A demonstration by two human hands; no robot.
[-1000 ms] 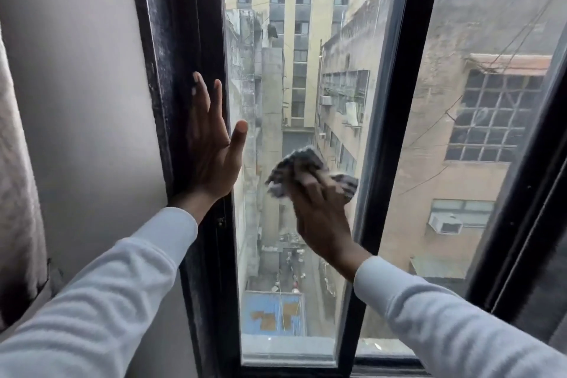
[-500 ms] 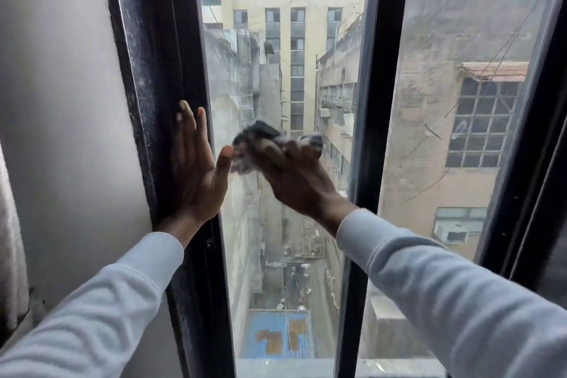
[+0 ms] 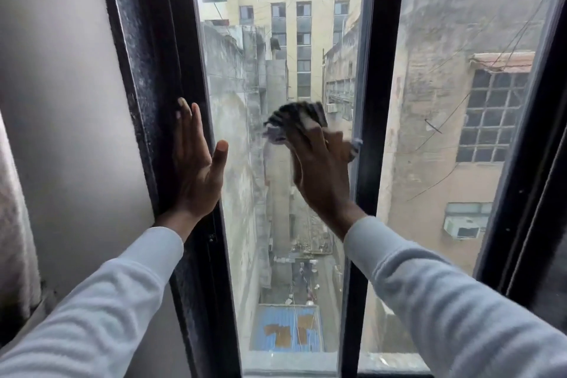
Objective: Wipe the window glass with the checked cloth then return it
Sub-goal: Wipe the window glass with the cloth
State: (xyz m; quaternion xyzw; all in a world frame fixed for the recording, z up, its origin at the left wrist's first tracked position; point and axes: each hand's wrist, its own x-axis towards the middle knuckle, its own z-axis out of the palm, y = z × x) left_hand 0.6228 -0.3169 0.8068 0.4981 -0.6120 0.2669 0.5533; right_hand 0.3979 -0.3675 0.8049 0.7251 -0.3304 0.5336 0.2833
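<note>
The window glass (image 3: 245, 77) is a tall narrow pane between two black frame bars. My right hand (image 3: 319, 169) presses the bunched checked cloth (image 3: 294, 120) flat against the pane at mid height, near the right bar. Part of the cloth sticks out above my fingers and a corner shows at the right of the hand. My left hand (image 3: 194, 166) lies flat and open, its fingers on the black left frame (image 3: 153, 70) and its thumb over the glass. It holds nothing.
A second pane (image 3: 460, 101) lies right of the black middle bar (image 3: 383, 70), with another dark frame at the far right. A pale wall (image 3: 61, 101) and a curtain edge (image 3: 12, 209) are at the left. Buildings and a deep alley show outside.
My right hand has swept the cloth across the pane, left toward my left hand and then back right toward the middle bar. The left hand stays on the frame.
</note>
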